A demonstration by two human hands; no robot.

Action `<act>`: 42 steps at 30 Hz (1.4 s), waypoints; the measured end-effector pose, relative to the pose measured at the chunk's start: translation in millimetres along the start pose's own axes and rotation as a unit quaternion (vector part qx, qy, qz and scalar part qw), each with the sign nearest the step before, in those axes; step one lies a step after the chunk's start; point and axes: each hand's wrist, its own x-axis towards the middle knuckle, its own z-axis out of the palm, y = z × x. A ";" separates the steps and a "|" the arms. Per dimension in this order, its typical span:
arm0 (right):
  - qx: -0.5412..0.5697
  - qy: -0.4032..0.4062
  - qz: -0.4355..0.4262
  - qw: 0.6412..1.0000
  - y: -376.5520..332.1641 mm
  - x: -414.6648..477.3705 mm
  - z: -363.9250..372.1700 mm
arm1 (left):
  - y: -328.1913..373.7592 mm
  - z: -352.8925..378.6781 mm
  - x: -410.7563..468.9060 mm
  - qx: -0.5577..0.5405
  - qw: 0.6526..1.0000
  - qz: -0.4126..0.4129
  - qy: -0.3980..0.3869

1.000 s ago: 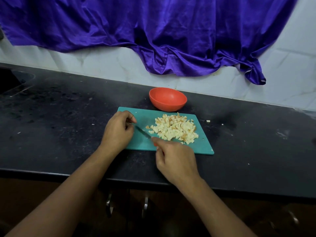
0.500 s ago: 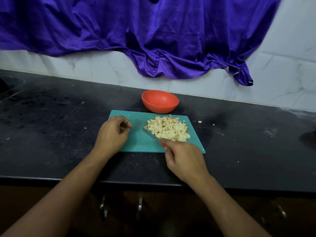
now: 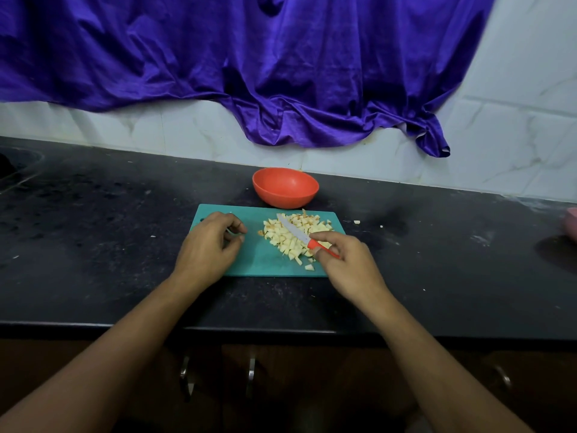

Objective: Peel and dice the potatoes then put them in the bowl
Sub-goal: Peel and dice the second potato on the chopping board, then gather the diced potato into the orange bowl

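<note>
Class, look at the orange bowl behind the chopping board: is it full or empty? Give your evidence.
Empty. The bowl shows only bare orange inside; the diced potato lies heaped on the chopping board.

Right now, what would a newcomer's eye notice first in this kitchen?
The purple satin cloth draped over the white tiled wall dominates. Below it, an orange bowl sits behind a teal cutting board heaped with diced potato, where the right hand holds a red-handled knife.

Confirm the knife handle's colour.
Red-orange. The knife handle shows best in the head view, pinched by the right hand.
</note>
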 end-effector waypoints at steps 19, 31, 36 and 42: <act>0.051 0.046 -0.012 0.998 19.6 -19.2 -10.0 | 54.5 33.8 23.9 -0.300 0.928 -0.222 0.011; -0.188 0.153 0.131 0.961 62.8 -10.6 -49.2 | 44.2 37.2 35.0 0.032 0.996 -0.079 -0.039; -0.241 0.111 0.123 0.956 61.5 -4.0 -47.5 | 37.5 37.3 34.0 0.028 0.996 -0.064 -0.057; -0.217 0.068 0.120 0.966 58.1 13.7 -63.3 | 35.5 25.2 37.5 0.028 0.993 -0.054 -0.103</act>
